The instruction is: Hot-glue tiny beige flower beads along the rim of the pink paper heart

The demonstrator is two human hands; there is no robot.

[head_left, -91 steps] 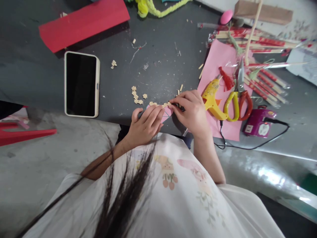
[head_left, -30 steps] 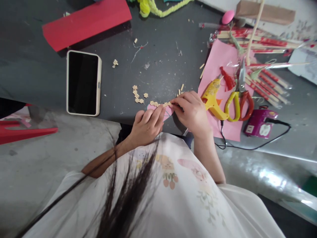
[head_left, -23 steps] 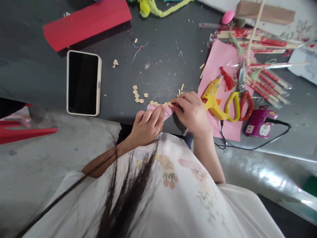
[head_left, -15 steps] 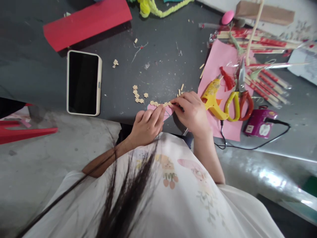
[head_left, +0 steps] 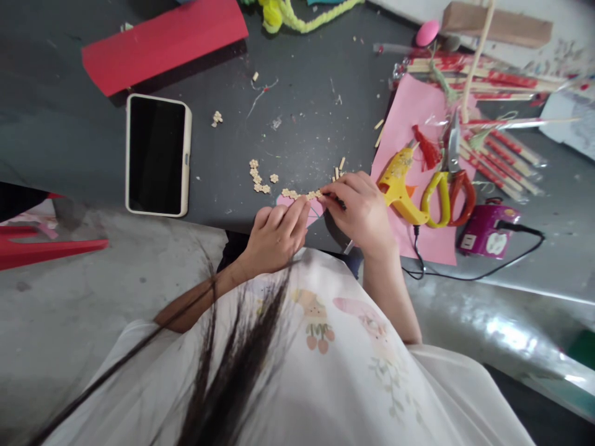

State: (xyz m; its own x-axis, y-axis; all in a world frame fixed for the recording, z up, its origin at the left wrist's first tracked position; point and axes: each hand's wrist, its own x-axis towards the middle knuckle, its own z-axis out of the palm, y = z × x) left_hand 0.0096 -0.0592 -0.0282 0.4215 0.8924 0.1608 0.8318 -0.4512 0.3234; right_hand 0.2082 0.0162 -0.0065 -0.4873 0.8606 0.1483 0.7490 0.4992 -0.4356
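A small pink paper piece [head_left: 317, 210] with dark drawn lines lies at the table's near edge. Along its upper edge runs a row of tiny flower-shaped wooden pieces [head_left: 289, 194]. My left hand [head_left: 277, 236] rests over the paper, fingers stretched out and their tips pressing on it just below the row; its thumb is hidden. My right hand [head_left: 360, 210] is closed, thumb and index finger pinching the flower piece at the row's right end. Left of the row sit a curved chain of joined flowers [head_left: 255, 176] and a single loose flower [head_left: 274, 179]. Short wooden sticks [head_left: 341, 163] lie beyond my right fingers.
Pink paper [head_left: 390, 121] on the right carries a yellow glue gun [head_left: 398, 179], scissors [head_left: 450, 179] and a red tassel [head_left: 425, 147]. A purple box [head_left: 489, 228] with a cable stands beside it. To the left are a phone [head_left: 157, 155] and folded red card [head_left: 165, 46].
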